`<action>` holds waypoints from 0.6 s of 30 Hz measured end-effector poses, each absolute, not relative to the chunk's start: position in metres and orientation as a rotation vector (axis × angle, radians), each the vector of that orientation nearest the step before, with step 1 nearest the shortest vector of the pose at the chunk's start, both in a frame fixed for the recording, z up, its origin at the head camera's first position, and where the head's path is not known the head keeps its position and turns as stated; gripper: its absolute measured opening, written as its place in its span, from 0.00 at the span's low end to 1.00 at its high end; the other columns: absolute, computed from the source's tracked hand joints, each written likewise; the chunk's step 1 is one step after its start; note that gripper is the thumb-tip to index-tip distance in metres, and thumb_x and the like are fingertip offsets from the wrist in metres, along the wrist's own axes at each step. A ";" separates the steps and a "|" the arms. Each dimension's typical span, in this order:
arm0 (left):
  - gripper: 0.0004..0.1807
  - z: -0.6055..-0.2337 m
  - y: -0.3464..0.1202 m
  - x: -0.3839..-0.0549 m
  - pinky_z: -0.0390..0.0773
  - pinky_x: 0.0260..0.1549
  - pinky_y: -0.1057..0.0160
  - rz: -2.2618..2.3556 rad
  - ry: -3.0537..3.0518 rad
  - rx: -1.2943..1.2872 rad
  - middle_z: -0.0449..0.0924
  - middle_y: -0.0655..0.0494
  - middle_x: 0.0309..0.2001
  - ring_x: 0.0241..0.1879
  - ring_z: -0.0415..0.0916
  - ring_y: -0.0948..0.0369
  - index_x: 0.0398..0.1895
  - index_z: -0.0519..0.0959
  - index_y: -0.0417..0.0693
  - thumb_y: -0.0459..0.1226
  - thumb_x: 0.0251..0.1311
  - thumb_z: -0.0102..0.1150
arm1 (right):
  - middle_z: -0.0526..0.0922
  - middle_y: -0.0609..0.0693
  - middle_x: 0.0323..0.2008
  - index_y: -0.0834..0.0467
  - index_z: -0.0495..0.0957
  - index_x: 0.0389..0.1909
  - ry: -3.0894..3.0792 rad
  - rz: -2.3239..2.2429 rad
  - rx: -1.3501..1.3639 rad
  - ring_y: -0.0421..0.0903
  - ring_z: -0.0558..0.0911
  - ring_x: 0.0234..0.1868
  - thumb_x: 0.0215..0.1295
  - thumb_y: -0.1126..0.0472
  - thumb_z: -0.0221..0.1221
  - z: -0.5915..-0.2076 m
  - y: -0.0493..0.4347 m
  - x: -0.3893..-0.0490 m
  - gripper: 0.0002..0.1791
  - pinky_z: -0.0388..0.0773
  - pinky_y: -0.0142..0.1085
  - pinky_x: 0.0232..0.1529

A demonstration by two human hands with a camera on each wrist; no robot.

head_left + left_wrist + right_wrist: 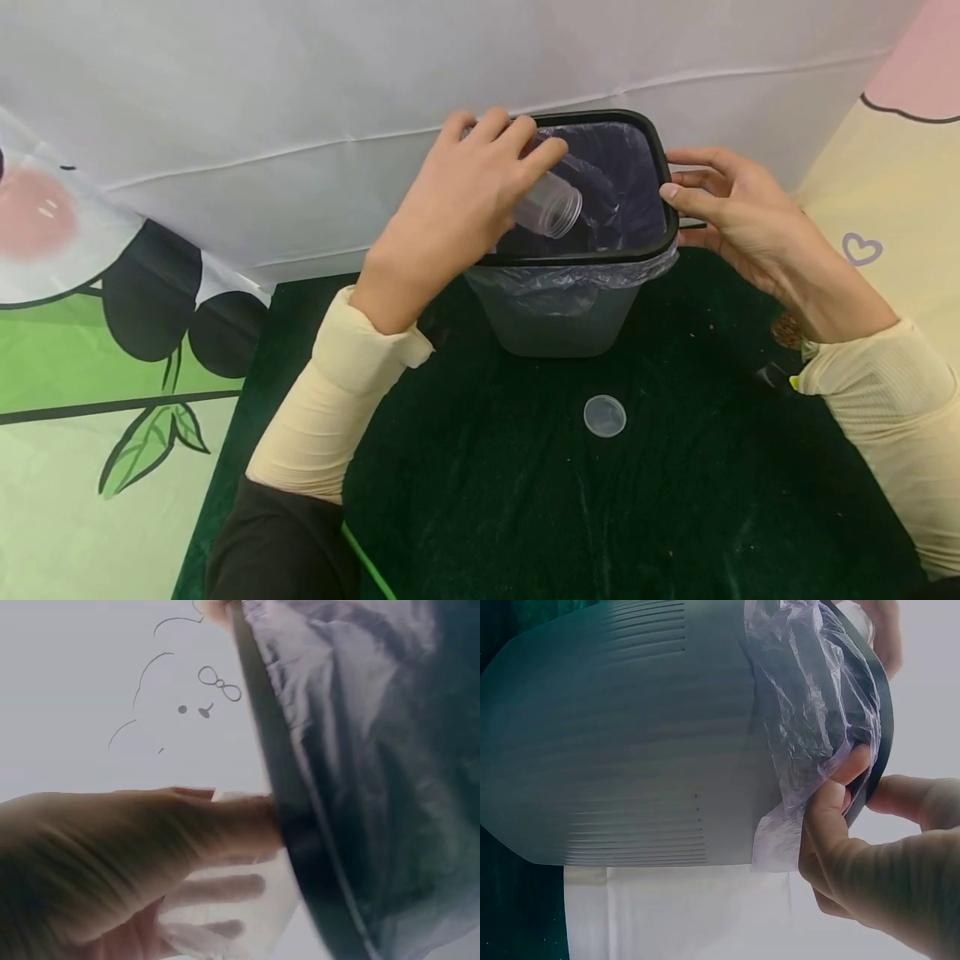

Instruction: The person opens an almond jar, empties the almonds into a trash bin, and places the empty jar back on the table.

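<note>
Chiefly, a slip of the cup looks like the likeliest trouble. The left hand point(471, 192) reaches over the left side of the bin point(562, 325), its fingers curled round a clear plastic cup point(551, 207), and in the left wrist view some of those fingers show through the plastic. The cup is tilted, its mouth turned toward the inside of the bin, within the black rim point(577, 257). Smooth walls at that slant could slide out if the grasp loosened; whether anything is inside the cup, I cannot tell.

On the opposite side, the right hand point(750, 212) pinches the rim, thumb on top and fingers underneath against the overhanging bag point(570, 293) (thin, crinkled stuff). Pulling too hard there could tear the bag or drag its edge off the rim, and then part of it might sag inward and leave the bin wall bare. A sideways tug could also tip the bin, which is narrower at its base and stands on soft green cloth point(487, 483). If the left wrist knocked the rim as well, that would add to the tilt; I cannot tell whether it touches now.

Meanwhile the round clear lid point(604, 416) lies apart, in front of the bin, and a sleeve might brush it aside.
</note>
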State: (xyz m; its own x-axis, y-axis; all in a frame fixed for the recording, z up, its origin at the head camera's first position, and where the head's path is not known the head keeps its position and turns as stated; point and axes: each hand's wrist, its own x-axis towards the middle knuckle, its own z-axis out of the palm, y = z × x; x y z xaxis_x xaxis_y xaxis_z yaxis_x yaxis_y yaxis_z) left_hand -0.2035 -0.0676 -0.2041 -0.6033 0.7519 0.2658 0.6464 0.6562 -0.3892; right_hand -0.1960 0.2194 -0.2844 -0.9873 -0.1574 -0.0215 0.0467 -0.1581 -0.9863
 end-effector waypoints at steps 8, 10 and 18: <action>0.34 -0.191 -0.076 -0.207 0.72 0.53 0.49 0.203 -2.659 -1.073 0.75 0.49 0.55 0.53 0.68 0.49 0.61 0.69 0.49 0.51 0.55 0.70 | 0.70 0.52 0.54 0.57 0.59 0.72 1.966 -2.265 -0.121 0.44 0.80 0.41 0.63 0.61 0.64 -0.284 0.219 -0.199 0.38 0.83 0.33 0.33; 0.33 -0.190 -0.077 -0.208 0.73 0.52 0.50 0.145 -2.699 -1.062 0.73 0.49 0.54 0.52 0.68 0.50 0.60 0.72 0.49 0.52 0.55 0.70 | 0.70 0.51 0.54 0.57 0.59 0.72 1.975 -2.250 -0.113 0.44 0.81 0.41 0.63 0.61 0.64 -0.285 0.219 -0.197 0.38 0.83 0.33 0.33; 0.32 -0.190 -0.082 -0.212 0.79 0.47 0.53 0.050 -2.806 -0.929 0.76 0.51 0.52 0.44 0.73 0.54 0.59 0.75 0.50 0.60 0.59 0.62 | 0.70 0.51 0.54 0.56 0.59 0.71 1.968 -2.267 -0.124 0.43 0.81 0.41 0.64 0.61 0.63 -0.287 0.219 -0.196 0.36 0.83 0.33 0.33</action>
State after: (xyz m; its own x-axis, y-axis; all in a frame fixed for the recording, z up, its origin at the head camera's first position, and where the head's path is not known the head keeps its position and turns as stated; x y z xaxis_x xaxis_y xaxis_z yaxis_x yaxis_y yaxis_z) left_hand -0.2122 -0.0818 -0.1896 -0.7871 0.5946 0.1642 0.5884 0.8036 -0.0895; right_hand -0.1961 0.2192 -0.2866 -0.9873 -0.1568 -0.0270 0.0488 -0.1366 -0.9894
